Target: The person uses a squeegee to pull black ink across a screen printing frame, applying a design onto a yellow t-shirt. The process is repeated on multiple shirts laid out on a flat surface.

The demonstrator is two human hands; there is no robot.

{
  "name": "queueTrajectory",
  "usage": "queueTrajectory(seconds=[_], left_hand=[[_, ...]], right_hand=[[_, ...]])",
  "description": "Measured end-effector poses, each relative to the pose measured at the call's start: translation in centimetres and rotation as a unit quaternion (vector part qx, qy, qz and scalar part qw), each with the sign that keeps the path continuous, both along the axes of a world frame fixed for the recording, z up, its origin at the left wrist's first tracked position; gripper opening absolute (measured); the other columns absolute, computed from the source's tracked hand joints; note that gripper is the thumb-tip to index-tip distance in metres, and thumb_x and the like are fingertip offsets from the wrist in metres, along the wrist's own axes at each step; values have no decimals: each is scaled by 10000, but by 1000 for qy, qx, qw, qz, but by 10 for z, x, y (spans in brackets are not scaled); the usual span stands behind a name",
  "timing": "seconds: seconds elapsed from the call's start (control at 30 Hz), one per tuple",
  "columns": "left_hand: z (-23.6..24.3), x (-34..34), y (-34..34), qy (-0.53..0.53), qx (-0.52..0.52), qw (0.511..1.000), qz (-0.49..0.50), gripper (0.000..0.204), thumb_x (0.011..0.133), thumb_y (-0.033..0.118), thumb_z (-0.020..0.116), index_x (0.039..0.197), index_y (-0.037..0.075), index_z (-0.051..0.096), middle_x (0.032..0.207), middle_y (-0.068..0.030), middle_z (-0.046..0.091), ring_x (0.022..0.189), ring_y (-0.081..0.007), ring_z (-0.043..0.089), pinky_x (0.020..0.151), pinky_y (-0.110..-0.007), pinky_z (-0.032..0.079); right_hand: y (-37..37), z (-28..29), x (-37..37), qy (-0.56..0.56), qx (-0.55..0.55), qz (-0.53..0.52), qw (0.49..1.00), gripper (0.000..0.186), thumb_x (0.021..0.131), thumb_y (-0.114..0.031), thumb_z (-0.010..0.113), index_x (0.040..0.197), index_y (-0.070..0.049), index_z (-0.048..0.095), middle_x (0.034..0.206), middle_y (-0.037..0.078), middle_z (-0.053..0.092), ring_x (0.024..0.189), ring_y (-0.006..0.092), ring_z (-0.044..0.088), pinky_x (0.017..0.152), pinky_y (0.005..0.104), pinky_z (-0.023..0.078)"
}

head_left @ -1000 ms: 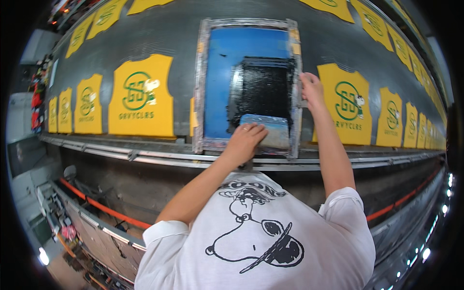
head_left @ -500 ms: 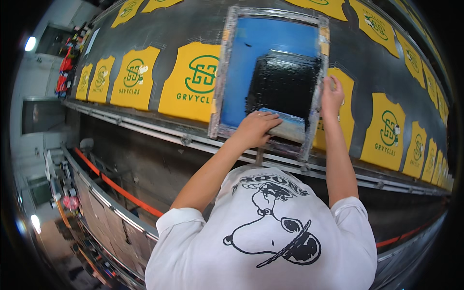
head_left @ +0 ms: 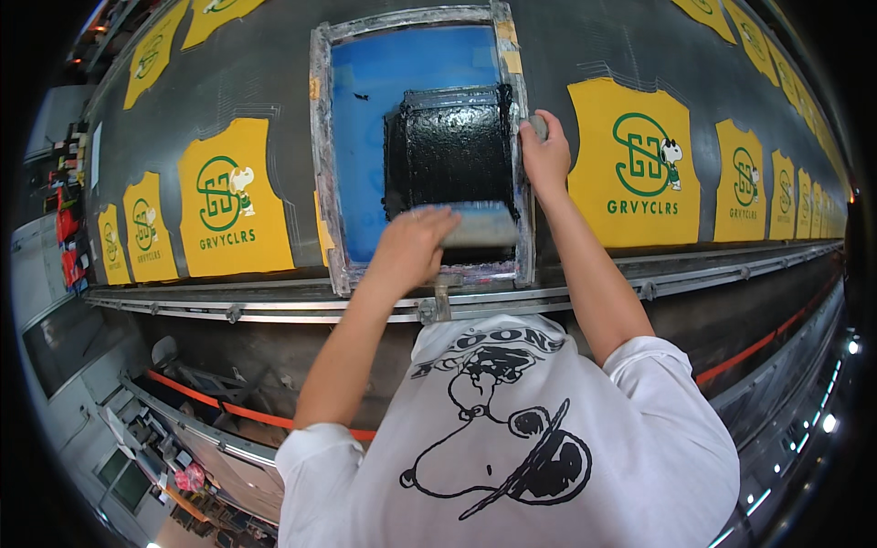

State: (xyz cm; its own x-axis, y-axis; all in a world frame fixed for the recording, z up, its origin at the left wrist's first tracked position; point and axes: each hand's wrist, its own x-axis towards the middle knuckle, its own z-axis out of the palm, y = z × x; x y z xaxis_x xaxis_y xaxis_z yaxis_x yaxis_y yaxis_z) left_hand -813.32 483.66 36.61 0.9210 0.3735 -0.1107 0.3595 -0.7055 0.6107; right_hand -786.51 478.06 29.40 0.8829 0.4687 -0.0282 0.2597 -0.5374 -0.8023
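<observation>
A screen-printing frame [head_left: 322, 155] with blue mesh lies on the dark printing table, over a yellow shirt panel [head_left: 323, 230] that shows only as a sliver at its left edge. Wet black ink [head_left: 457, 151] coats the mesh's right part. My left hand [head_left: 416, 245], somewhat blurred, grips the left end of a pale squeegee [head_left: 484, 226] at the near end of the ink. At the frame's right side, my right hand [head_left: 546, 157] is closed around a grey knob-like grip [head_left: 538, 127]. Whether that grip is fixed to the frame is hidden.
Printed yellow shirt panels lie in rows: one on the right [head_left: 635, 164] bears black details on its dog figure, one on the left [head_left: 233, 196] a plain white figure. A metal rail [head_left: 585, 290] edges the table before me. Behind me runs an orange bar [head_left: 219, 402].
The printing frame has moved left along the table, off the right-hand panel and over the neighbouring one. My hands travelled with it, left still on the squeegee. The view has turned too.
</observation>
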Motion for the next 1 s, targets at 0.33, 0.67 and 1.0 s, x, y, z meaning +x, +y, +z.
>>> queueTrajectory(seconds=[0.33, 0.67, 1.0], left_hand=[[-3, 125, 160, 58, 14, 998, 18, 363, 844, 155, 700, 1205, 137, 724, 1073, -167, 737, 1018, -381, 687, 880, -479, 545], [-25, 146, 183, 111, 146, 983, -8, 298, 843, 354, 774, 1018, 112, 774, 877, -181, 740, 866, -399, 710, 785, -484, 563], [-27, 130, 146, 84, 159, 983, 43, 332, 759, 375, 816, 849, 57, 786, 835, -183, 744, 821, -372, 733, 763, -472, 589]], right_hand=[[3, -1, -1, -4, -52, 7, 999, 444, 902, -348, 697, 1291, -147, 625, 1004, 156, 734, 862, 299, 722, 810, 405, 542], [72, 60, 39, -307, 41, 304, 901, 431, 815, -416, 810, 1038, -58, 720, 1011, 188, 718, 971, 364, 692, 864, 441, 528], [71, 38, 21, -285, -122, 412, 857, 194, 818, -268, 779, 832, -96, 690, 794, 143, 701, 791, 374, 693, 712, 490, 540]])
